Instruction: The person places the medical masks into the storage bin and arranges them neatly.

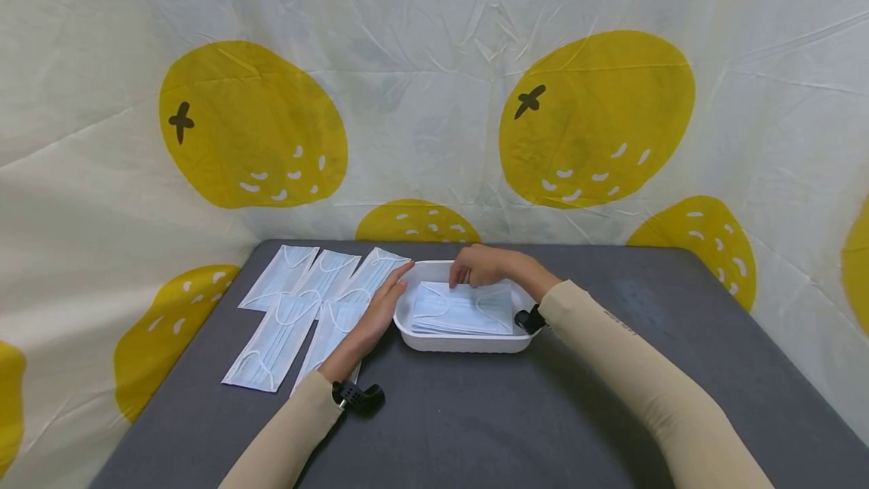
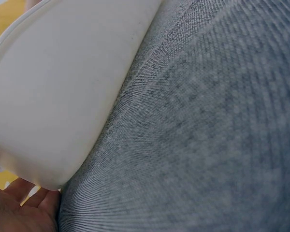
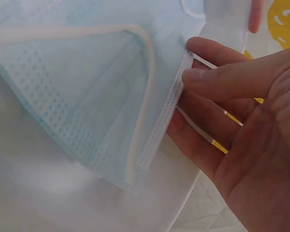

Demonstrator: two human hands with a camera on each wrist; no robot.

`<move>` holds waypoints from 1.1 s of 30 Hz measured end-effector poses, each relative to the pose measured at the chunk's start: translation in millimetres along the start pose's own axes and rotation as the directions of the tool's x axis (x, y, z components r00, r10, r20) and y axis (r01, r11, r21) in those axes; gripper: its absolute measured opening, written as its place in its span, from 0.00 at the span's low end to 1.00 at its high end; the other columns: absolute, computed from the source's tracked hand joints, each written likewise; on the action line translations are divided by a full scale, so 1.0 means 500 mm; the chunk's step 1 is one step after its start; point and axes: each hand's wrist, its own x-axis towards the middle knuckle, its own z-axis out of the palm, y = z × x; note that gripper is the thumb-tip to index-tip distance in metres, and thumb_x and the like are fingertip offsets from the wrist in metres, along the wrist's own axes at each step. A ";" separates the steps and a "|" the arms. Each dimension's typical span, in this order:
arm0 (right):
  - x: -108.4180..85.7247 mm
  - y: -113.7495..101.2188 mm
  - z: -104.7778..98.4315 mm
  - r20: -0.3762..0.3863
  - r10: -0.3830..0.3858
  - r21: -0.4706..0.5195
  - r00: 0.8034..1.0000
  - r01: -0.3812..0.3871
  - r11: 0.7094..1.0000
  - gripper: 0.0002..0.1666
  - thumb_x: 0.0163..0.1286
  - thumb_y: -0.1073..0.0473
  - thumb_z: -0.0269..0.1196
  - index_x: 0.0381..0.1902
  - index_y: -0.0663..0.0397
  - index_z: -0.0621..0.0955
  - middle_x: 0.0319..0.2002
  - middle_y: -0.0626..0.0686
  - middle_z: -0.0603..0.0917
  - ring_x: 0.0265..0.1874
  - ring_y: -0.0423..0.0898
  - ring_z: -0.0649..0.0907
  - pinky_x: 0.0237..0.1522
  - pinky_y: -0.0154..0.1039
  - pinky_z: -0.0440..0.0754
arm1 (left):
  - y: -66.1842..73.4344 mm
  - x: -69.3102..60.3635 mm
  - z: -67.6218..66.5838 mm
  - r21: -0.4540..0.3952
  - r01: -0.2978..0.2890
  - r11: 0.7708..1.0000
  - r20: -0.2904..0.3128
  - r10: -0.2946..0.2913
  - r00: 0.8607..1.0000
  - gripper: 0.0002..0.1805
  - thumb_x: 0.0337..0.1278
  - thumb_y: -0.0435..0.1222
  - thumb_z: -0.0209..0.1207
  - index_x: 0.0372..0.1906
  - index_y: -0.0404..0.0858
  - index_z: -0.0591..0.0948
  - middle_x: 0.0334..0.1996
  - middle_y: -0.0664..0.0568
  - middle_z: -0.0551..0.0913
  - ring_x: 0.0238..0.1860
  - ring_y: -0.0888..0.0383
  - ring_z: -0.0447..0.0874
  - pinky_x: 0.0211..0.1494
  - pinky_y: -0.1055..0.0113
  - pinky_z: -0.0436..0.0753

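A white plastic tray (image 1: 468, 344) holds a stack of light-blue face masks (image 1: 468, 314) with white ear loops. My right hand (image 1: 480, 266) reaches over the tray's far side. In the right wrist view, its thumb and fingers (image 3: 215, 83) pinch the edge of a face mask (image 3: 94, 92). My left hand (image 1: 376, 317) lies along the left end of the tray, its fingers fairly straight. The left wrist view shows those fingertips (image 2: 36, 198) against the outside of the tray's end (image 2: 53, 96).
Several face masks (image 1: 271, 345) lie spread flat on the dark grey table (image 1: 462, 421), left of the tray and partly behind my left arm. A white curtain with yellow fruit shapes (image 1: 421, 119) hangs at the table's back and sides.
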 end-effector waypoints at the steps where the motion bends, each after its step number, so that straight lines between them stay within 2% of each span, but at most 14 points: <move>1: -0.002 -0.001 -0.001 0.003 0.008 0.002 1.000 -0.008 1.000 0.29 0.63 0.78 0.52 0.49 0.48 0.89 0.53 0.50 0.89 0.55 0.48 0.85 0.63 0.49 0.83 | 0.000 0.001 0.000 0.000 0.002 1.000 0.000 -0.002 1.000 0.27 0.85 0.43 0.39 0.81 0.49 0.63 0.82 0.51 0.58 0.84 0.50 0.49 0.86 0.43 0.45; 13: -0.008 -0.002 -0.002 0.040 0.028 0.019 0.999 -0.028 0.999 0.26 0.65 0.75 0.56 0.53 0.47 0.89 0.59 0.52 0.87 0.59 0.49 0.83 0.66 0.50 0.81 | -0.002 0.001 -0.001 -0.001 0.009 1.000 -0.001 -0.009 1.000 0.27 0.85 0.42 0.39 0.81 0.49 0.63 0.82 0.51 0.58 0.85 0.50 0.48 0.86 0.43 0.44; 19: -0.019 0.002 -0.008 0.026 -0.010 0.038 1.000 0.009 0.999 0.24 0.67 0.72 0.57 0.56 0.50 0.87 0.58 0.52 0.88 0.58 0.49 0.84 0.65 0.49 0.82 | -0.002 0.002 0.000 0.001 0.009 1.000 0.001 -0.009 1.000 0.27 0.85 0.42 0.39 0.81 0.49 0.63 0.82 0.52 0.58 0.85 0.50 0.48 0.86 0.43 0.44; 26: -0.055 0.010 -0.027 -0.049 -0.098 0.081 0.994 0.102 0.991 0.20 0.71 0.68 0.59 0.58 0.60 0.85 0.56 0.58 0.88 0.57 0.53 0.86 0.62 0.50 0.84 | 0.002 0.003 0.003 0.003 0.014 1.000 0.006 -0.014 1.000 0.27 0.85 0.43 0.39 0.81 0.48 0.61 0.83 0.53 0.58 0.85 0.51 0.48 0.86 0.43 0.44; 33: -0.109 0.036 -0.035 -0.168 -0.112 0.203 0.979 0.146 0.968 0.17 0.73 0.68 0.60 0.58 0.62 0.84 0.54 0.66 0.87 0.52 0.56 0.86 0.54 0.46 0.87 | 0.003 0.004 0.006 0.008 0.020 1.000 0.001 -0.020 1.000 0.27 0.85 0.43 0.39 0.81 0.50 0.62 0.83 0.51 0.58 0.85 0.49 0.48 0.85 0.42 0.44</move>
